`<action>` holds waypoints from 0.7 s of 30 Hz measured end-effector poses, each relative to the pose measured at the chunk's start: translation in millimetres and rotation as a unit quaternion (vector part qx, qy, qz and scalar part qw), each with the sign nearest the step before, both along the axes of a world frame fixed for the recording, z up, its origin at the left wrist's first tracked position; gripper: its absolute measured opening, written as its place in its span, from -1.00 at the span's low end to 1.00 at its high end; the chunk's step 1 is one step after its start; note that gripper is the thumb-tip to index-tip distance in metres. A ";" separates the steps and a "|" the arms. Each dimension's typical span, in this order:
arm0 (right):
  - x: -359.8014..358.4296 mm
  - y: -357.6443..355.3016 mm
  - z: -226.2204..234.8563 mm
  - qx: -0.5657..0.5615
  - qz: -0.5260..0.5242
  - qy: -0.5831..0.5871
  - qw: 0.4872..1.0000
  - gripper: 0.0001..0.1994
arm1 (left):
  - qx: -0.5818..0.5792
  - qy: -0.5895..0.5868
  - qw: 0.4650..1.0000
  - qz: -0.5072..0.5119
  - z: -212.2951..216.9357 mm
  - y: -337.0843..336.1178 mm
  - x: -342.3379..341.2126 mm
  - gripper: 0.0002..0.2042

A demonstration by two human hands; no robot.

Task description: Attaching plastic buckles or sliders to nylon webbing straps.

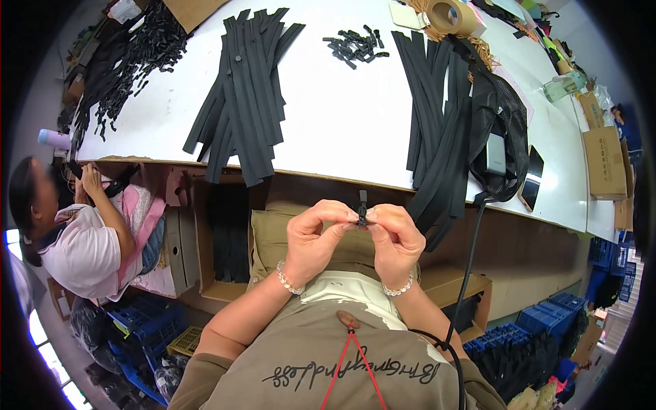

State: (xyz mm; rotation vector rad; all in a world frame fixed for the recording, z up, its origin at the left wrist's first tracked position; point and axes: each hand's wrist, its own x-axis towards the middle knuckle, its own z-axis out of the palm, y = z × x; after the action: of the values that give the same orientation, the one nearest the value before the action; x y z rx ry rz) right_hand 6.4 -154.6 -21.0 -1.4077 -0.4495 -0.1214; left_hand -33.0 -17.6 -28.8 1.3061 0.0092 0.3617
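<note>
Just in front of the table's near edge, my left hand and my right hand meet at their fingertips. Thumbs and forefingers of both pinch a small black zipper slider, whose dark grey tab points up and away from me. Its lower part is largely covered by the fingers. Beyond it on the table lie a fanned bundle of long black zipper strips at left and a small heap of similar black sliders at centre back. A second bundle of black strips hangs over the near edge, right of my right hand.
The white table spans the front. At right are a black mesh bag, a phone, a black cable and a tape roll. A co-worker sits at left, near a black heap. Blue crates stand low right.
</note>
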 end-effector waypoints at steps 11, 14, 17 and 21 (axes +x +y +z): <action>-2.7 -4.2 7.3 -0.052 -0.037 -0.062 0.996 -0.91 | 0.021 -0.029 0.999 0.003 1.2 -2.7 -1.0 -0.92; -3.2 -5.1 9.0 -0.057 -0.041 -0.069 0.995 -0.91 | 0.022 -0.042 0.999 0.005 1.0 -2.8 -0.4 -0.92; -2.8 -5.6 9.6 -0.056 -0.042 -0.069 0.995 -0.90 | 0.016 -0.042 0.999 0.004 1.5 -3.6 0.3 -0.93; -2.7 -6.0 13.2 -0.079 -0.038 -0.063 0.994 -0.88 | -0.016 0.021 1.000 -0.003 3.4 -5.2 -1.7 -0.94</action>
State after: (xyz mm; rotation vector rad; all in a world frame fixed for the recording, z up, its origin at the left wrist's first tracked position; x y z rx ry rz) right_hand 3.7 -160.6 -7.8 -1.5785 -0.5191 -0.2432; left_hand -34.8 -22.8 -25.3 1.2825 0.0467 0.3283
